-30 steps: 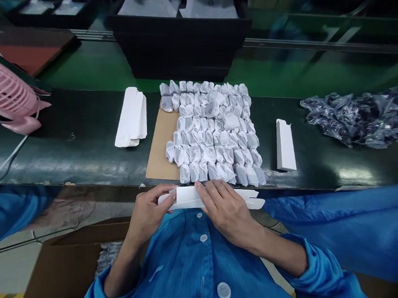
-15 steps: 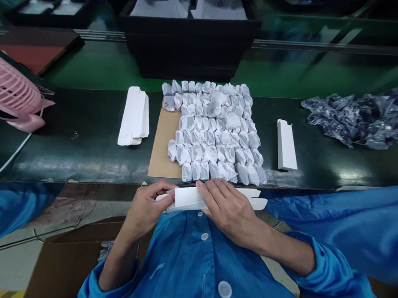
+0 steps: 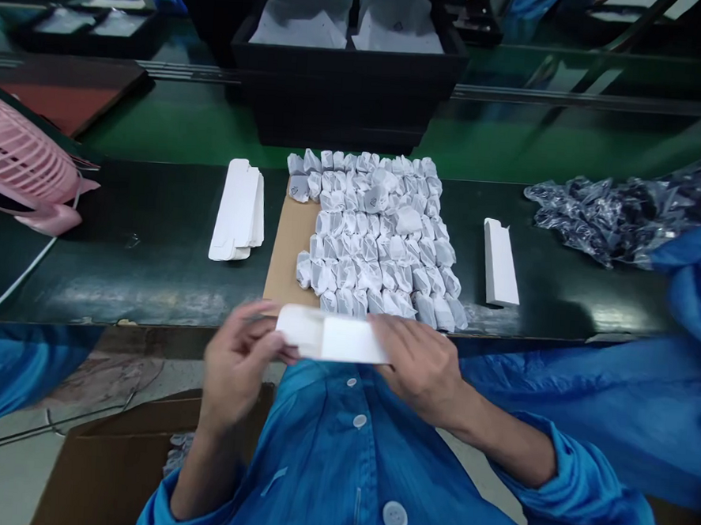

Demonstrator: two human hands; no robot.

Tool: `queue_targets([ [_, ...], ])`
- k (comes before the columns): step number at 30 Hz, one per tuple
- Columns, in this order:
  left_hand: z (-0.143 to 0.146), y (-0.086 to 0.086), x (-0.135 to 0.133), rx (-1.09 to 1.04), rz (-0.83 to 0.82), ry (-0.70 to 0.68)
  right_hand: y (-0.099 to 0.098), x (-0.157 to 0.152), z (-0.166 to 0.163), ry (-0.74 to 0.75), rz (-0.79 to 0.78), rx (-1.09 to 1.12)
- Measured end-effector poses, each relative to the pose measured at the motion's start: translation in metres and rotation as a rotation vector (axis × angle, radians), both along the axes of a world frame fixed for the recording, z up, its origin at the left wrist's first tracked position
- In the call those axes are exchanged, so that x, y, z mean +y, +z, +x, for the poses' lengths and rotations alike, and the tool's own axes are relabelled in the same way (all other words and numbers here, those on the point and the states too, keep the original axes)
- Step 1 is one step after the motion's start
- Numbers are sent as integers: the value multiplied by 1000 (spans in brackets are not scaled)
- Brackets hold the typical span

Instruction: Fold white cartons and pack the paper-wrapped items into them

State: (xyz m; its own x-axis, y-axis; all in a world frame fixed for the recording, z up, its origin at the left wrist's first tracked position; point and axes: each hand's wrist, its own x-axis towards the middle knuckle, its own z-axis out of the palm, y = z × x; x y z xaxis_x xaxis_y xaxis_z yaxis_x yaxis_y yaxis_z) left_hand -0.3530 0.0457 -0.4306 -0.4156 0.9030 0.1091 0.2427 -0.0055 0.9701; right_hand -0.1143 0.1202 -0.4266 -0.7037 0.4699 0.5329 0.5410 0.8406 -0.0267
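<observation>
Just off the table's front edge, my right hand (image 3: 424,370) is closed around the right end of a white carton (image 3: 351,340). The fingers of my left hand (image 3: 236,358) pinch the open flap at its left end; that hand is a little blurred. Right beyond the carton, rows of small items wrapped in white paper (image 3: 381,241) lie on a brown cardboard sheet (image 3: 289,247). A stack of flat white cartons (image 3: 235,212) rests to the left. Over on the right lies another folded-up white carton (image 3: 501,264).
A pink fan (image 3: 27,163) stands at the left. Behind the rows is a black bin (image 3: 346,88) holding paper-lined contents. Clear plastic-wrapped items (image 3: 608,215) pile up at the right, near a blue sleeve (image 3: 696,292) of a co-worker. An open cardboard box (image 3: 112,470) sits below.
The carton has turned so its flap faces me, and my left hand has shifted left and down along it. A co-worker's blue sleeve has come in at the right.
</observation>
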Motion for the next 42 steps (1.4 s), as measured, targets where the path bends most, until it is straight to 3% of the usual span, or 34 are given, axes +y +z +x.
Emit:
queue_targets([
  [2,20,-5,-5,-15,270,199,-4,2,-6,-141,45,119],
  [3,31,-8,-7,5,358,215,-6,1,-12,-192,73,157],
  [5,53,-11,-5,23,374,103,-11,-8,-27,-197,80,175],
  [7,64,-13,3,-9,258,55,-13,-20,-41,-110,34,146],
  [11,45,-14,20,160,69,179,-3,-23,-49,162,-362,210],
  [15,22,-15,24,275,65,10,13,8,-45,246,-700,466],
  [19,18,-15,20,280,36,-91,18,40,-46,431,-976,387],
  [24,17,-12,16,238,-135,-222,18,65,-53,228,-1331,703],
  [27,20,-9,18,256,-137,-274,16,64,-64,286,-1522,667],
  [34,31,-20,17,420,-6,-116,20,47,-66,304,-1481,655],
  [37,31,-26,15,455,63,-120,20,46,-63,305,-1513,630],
  [42,31,-32,13,360,278,-106,19,43,-63,287,-1417,609],
])
